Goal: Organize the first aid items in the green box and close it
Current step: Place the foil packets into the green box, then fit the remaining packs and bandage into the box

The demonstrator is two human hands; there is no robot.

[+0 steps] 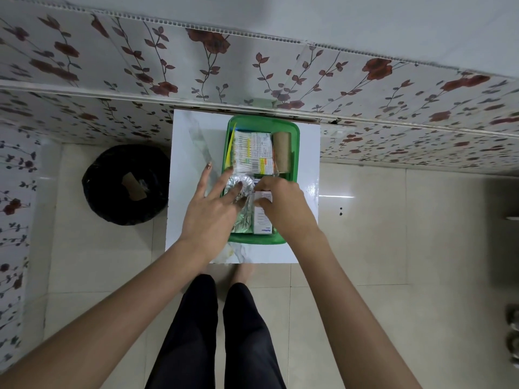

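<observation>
A green box point(295, 141) stands open on a small white table point(191, 169). Inside lie white medicine cartons point(254, 153), a brown bandage roll point(281, 151), silver foil blister strips point(241, 220) and a white carton with blue print point(262, 224). My left hand point(213, 203) rests with spread fingers on the foil strips at the box's left side. My right hand point(283, 203) pinches a small white carton point(264, 196) over the near half of the box. No lid is in view.
A black-lined waste bin point(126, 183) stands on the floor left of the table. A floral-patterned wall point(252, 74) runs right behind the table. My legs point(219, 332) stand at its near edge on pale floor tiles.
</observation>
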